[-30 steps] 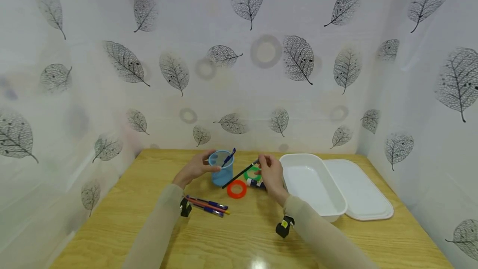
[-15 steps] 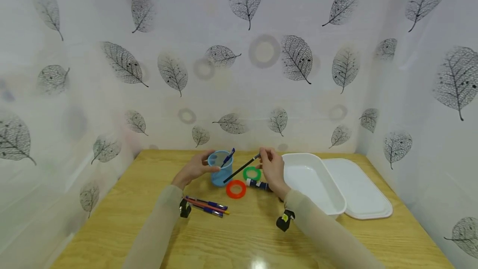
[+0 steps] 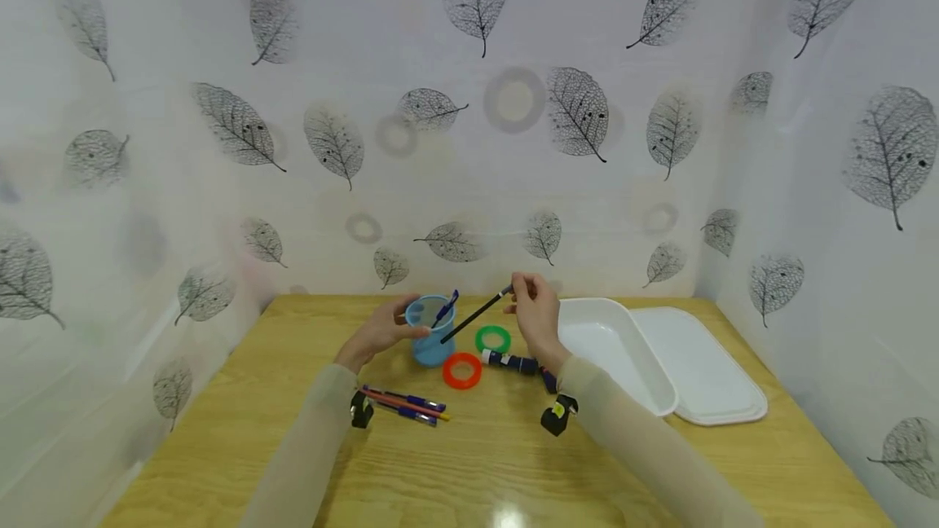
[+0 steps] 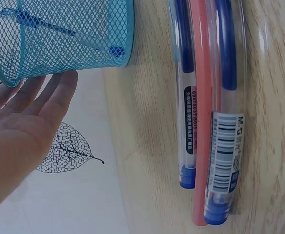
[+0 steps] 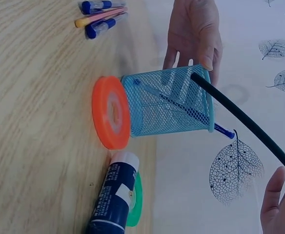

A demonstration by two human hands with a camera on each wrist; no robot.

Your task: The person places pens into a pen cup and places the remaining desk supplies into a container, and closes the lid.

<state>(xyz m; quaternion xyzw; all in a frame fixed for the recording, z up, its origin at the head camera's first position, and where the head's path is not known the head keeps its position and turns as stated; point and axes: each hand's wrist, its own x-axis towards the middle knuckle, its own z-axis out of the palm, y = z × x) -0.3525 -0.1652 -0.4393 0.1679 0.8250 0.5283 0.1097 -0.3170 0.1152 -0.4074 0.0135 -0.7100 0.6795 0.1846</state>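
Note:
My left hand grips a light blue mesh pen cup near its rim, thumb on one side and fingers on the other. The cup stands upright on the table with one blue pen leaning inside. My right hand pinches the upper end of a black pencil with a white band. The pencil slants down toward the cup; in the right wrist view its lower tip appears near the rim. Whether it is inside the rim, I cannot tell. Two blue pens and a pink pencil lie near my left wrist.
A red-orange tape roll, a green tape roll and a navy glue stick lie right of the cup. A dark blue item sits partly behind my right wrist. Farther right are a white box and its lid.
My right hand has risen slightly, lifting the pencil so its lower tip moves from beside the cup's base up toward the rim. My left hand keeps its grip on the cup.

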